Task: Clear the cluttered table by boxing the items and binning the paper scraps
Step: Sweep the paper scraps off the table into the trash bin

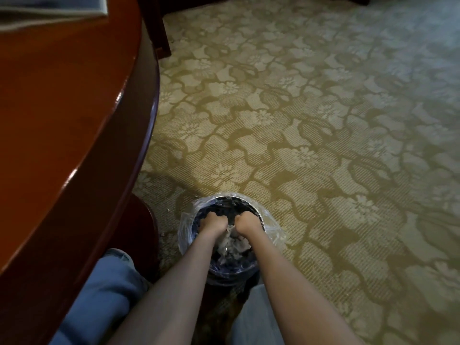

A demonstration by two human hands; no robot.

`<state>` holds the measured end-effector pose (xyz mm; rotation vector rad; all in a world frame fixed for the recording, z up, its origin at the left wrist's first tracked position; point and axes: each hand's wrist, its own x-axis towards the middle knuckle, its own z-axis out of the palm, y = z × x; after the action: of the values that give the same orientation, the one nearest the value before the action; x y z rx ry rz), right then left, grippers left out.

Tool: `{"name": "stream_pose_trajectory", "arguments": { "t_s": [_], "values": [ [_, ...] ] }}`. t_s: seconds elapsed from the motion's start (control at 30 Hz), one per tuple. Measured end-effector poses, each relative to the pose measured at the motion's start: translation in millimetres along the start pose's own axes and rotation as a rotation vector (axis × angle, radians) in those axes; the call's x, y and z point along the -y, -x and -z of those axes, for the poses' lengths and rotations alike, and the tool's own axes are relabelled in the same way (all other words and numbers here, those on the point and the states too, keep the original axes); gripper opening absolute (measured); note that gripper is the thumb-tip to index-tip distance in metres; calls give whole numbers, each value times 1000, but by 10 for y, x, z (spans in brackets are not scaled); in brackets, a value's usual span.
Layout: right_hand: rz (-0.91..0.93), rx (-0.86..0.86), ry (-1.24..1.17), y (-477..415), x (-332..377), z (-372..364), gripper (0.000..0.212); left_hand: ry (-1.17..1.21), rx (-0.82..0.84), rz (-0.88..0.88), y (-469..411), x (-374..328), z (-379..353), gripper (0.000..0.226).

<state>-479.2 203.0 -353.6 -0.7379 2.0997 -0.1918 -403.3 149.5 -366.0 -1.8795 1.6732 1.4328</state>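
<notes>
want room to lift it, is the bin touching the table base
Apart. Head view shows carpet between the bin and the table base.

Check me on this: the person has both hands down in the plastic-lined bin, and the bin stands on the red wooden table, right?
Not quite. Both the left hand and the right hand are down in the plastic-lined bin, but the bin stands on the patterned carpet beside the red wooden table, not on it. The head view shows this.
</notes>
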Motion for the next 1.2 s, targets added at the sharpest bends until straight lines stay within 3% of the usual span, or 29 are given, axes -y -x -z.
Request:
{"name": "stream_pose_trajectory", "arguments": {
  "t_s": [0.27,0.37,0.6,0.83,1.2],
  "values": [
    [-1,-65,116,353,174,230,38,-314,-118,-165,380,-57,200,46],
    [25,-87,95,540,226,358,22,-364,-161,-217,559,-97,281,44],
    [50,-234,52,977,335,598,33,-341,-271,-377,1075,-299,597,26],
    [116,-401,99,1493,524,901,34,-441,-370,-514,1735,-467,886,30],
    [200,-608,116,2301,851,1434,34,-391,-411,-837,2843,-792,1355,30]
  ]
}}
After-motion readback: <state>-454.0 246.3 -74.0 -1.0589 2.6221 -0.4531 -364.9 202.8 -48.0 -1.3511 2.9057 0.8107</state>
